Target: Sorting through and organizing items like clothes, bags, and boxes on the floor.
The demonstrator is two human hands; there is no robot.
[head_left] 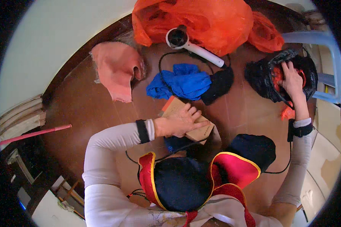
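Note:
My left hand point(181, 119) lies across a brown cardboard box point(173, 108) with an orange-red end, its fingers spread over the face. The box tilts just in front of my lap. Far to the right, my right hand point(291, 78) reaches into the mouth of a black plastic bag point(267, 70), fingers stretched out. Crumpled red plastic point(277, 78) shows inside the bag around the fingers, and a scrap of it point(287, 112) pokes out below. What the fingertips touch in there is partly hidden.
Ahead lie a blue cloth point(180, 81), a black cloth point(218, 86), a white-handled device with a round dark head point(206, 53) and cable, and a large red plastic bag point(216, 26). A pink bag point(115, 68) sits left; a blue plastic stool point(331, 49) stands right.

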